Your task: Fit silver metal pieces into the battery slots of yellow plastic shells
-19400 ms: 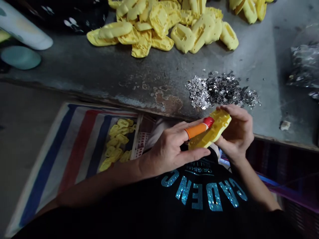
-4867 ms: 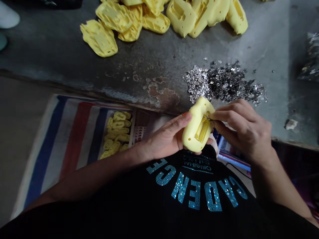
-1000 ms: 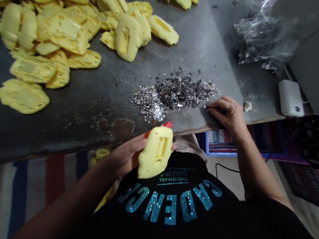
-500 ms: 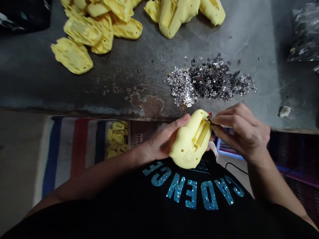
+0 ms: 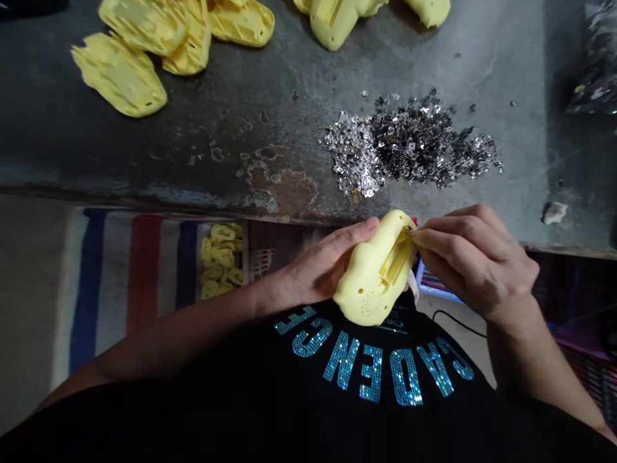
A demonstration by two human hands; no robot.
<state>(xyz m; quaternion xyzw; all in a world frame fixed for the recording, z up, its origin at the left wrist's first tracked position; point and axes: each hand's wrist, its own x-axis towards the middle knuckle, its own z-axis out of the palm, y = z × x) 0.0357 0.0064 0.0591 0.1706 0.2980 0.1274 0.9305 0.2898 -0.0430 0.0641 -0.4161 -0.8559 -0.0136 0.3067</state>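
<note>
Garment: black T-shirt (image 5: 202,411), plain apart from its chest print
Lettering: "CADENCE" in glittering teal studs (image 5: 371,376), set in an arc (upside down from this view, the wearer's own angle)
Small print: pale line of text (image 5: 393,323) just beyond the big letters toward the waist, partly hidden, unreadable here
Forearms: left forearm (image 5: 168,341) and right forearm (image 5: 540,366) bare
Hands: left hand (image 5: 313,270) and right hand (image 5: 475,257) bare
</note>
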